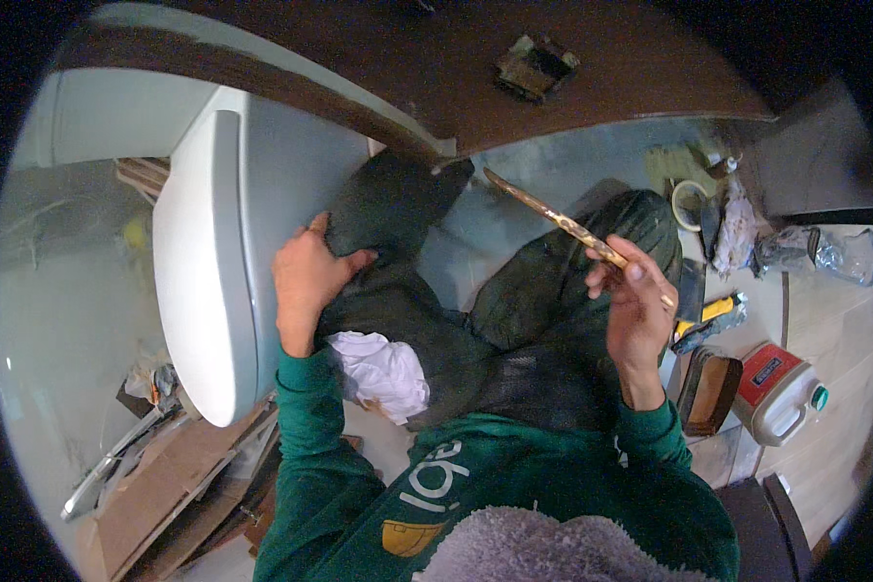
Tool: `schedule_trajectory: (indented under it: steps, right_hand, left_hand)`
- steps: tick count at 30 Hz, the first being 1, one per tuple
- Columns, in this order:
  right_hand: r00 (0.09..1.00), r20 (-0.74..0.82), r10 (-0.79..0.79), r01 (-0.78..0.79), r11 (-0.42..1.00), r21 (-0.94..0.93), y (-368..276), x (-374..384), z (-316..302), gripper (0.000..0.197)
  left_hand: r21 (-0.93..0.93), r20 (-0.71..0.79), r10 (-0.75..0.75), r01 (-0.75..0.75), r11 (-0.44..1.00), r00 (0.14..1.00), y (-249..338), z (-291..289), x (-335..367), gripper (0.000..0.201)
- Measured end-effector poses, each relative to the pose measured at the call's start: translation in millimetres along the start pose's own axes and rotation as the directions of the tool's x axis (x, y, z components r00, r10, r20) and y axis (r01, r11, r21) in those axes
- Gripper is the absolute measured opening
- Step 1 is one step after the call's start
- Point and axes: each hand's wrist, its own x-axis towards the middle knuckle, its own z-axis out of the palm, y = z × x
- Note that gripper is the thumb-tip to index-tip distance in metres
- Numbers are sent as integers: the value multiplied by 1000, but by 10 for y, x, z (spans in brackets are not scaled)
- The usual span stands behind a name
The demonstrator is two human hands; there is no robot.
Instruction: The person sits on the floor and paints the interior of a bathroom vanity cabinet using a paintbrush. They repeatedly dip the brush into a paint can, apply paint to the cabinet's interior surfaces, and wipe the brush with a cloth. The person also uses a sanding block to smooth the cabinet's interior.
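Note:
My right hand [635, 301] is closed around a slender stick-like brush [563, 221], brown and stained, its thin dark tip pointing up and left toward a brown wooden panel [650, 87]. The tip stands apart from the panel. My left hand [310, 276] rests on my dark trouser leg with its fingers apart, holding nothing, right beside a white rounded fixture [199, 262]. A crumpled white cloth [380, 373] lies on my thigh. In the panel is a rough-edged square patch or cut-out [536, 68]; its depth is hard to tell.
On my right lie a tape roll [687, 206], crumpled clear plastic [844, 257], a yellow-handled tool [716, 310], a brown tray [710, 390] and a jug [781, 393] with a red label and green cap. Boards and scraps [165, 475] are piled at lower left.

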Motion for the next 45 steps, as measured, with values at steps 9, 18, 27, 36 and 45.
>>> schedule_trajectory:
  steps: [9,18,27,36,45]
  right_hand:
    - [987,-20,160,-161,974,-158,307,159,62,41]
    - [983,18,182,-178,975,-131,494,321,278,39]
    - [973,4,232,-230,966,-118,597,369,341,38]
    - [976,-32,216,-218,970,-111,546,356,322,37]
    - [972,-111,207,-224,959,-176,315,289,233,36]
  left_hand:
    - [-5,10,-18,18,1000,1000,58,-16,34,83]
    - [13,-5,-32,32,999,999,70,-2,40,85]
    - [-7,7,-39,39,999,999,84,-14,36,84]
    - [11,-6,-33,33,999,999,61,-6,24,82]
    - [-54,-79,19,-24,998,997,-9,-4,-26,63]
